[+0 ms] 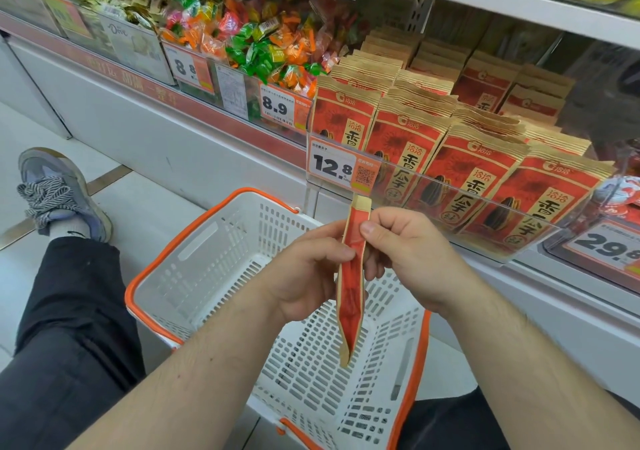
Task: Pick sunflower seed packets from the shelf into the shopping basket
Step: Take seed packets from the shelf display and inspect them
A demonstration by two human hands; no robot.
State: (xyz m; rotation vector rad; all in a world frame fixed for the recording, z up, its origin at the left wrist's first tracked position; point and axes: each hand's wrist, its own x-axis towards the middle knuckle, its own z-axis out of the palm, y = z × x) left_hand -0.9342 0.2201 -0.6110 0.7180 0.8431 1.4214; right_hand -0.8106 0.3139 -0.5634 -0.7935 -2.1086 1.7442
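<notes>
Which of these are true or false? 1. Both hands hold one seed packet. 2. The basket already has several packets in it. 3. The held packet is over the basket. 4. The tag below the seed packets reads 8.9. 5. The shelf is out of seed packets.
1. True: the left hand and right hand pinch one seed packet, seen edge-on.
2. False: no packets show in the basket; only its slotted white floor is visible.
3. True: it hangs above the basket's inside.
4. False: the price tag below the shelf packets reads 12.8.
5. False: rows of red packets still fill the shelf.
</notes>
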